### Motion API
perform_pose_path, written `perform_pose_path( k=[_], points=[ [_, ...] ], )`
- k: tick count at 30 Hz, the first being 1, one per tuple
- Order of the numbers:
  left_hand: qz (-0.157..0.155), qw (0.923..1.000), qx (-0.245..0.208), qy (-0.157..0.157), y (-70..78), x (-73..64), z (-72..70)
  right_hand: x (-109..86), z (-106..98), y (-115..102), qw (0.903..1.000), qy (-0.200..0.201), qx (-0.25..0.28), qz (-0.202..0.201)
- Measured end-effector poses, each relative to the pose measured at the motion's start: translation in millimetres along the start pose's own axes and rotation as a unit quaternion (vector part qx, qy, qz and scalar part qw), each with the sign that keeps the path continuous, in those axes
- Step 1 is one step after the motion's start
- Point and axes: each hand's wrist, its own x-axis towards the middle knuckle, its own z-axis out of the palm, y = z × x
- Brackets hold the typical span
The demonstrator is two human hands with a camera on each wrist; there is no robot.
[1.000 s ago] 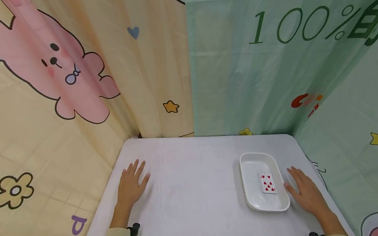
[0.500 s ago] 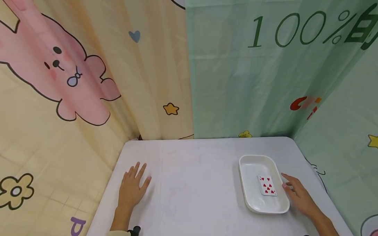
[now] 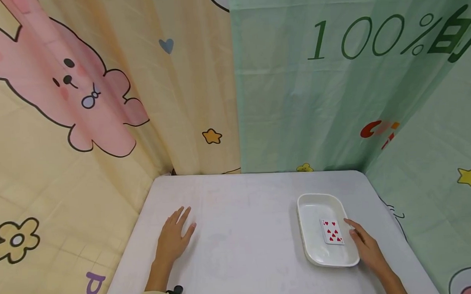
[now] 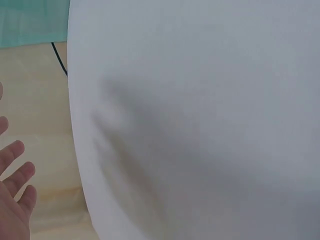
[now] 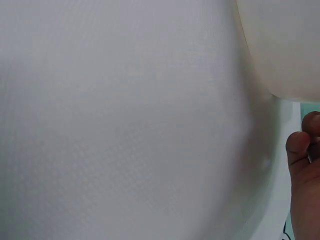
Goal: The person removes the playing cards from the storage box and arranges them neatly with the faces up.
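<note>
A white tray (image 3: 312, 257) with rounded corners sits on the right part of the table. Face up inside it lies a playing card (image 3: 332, 231) with several red hearts. At the tray's right rim is my right hand (image 3: 369, 248), its thumb and index fingertip by the rim and its fingers loosely bent; whether they touch the rim I cannot tell. The right wrist view catches the bent fingers (image 5: 298, 142) just below the tray's side (image 5: 285, 45). My left hand (image 3: 172, 240) is over the table's left part, holding nothing, fingers relaxed and spread in the left wrist view.
A white cloth covers the table (image 3: 238, 233). Around its back and sides hang curtains, a yellow one (image 3: 190, 92) on the left with a pink rabbit and a green one (image 3: 276, 98) on the right.
My right hand has moved left to the tray's rim, with its fingers bending. Over the last half second my left hand has shifted a little to the right. Tray and card stay put.
</note>
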Motion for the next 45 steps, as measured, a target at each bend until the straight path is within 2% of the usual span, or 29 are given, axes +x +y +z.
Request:
perform_pose_path(
  k=[5,11,14,18,26,32,38,45],
  points=[
    [0.006,0.9988,-0.048,-0.005,25.6,12.8,16.2,-1.4,4.6,0.5,0.9987,0.049,0.004,-0.016],
    [0.002,0.9933,-0.107,-0.041,72.0,34.3,34.3,0.0,10.6,0.7,0.9921,0.098,0.036,-0.069],
    [0.024,0.9902,-0.126,-0.054,98.1,45.8,42.8,1.1,12.6,1.3,0.9891,0.111,0.045,-0.086],
    [0.064,0.9853,-0.141,-0.072,133.4,61.3,52.5,3.2,14.7,2.0,0.9883,0.113,0.051,-0.090],
    [0.120,0.9731,-0.153,-0.124,194.9,83.7,78.0,6.9,17.7,-1.3,0.9892,0.107,0.063,-0.077],
    [0.138,0.9650,-0.151,-0.163,236.8,86.0,99.0,5.3,18.8,-1.1,0.9911,0.100,0.075,-0.047],
    [0.167,0.9612,-0.123,-0.181,276.8,87.3,120.2,2.8,19.7,0.1,0.9909,0.098,0.083,-0.040],
    [0.214,0.9511,-0.093,-0.202,312.8,92.9,143.9,-0.3,19.5,1.5,0.9899,0.095,0.099,-0.034]
  ],
)
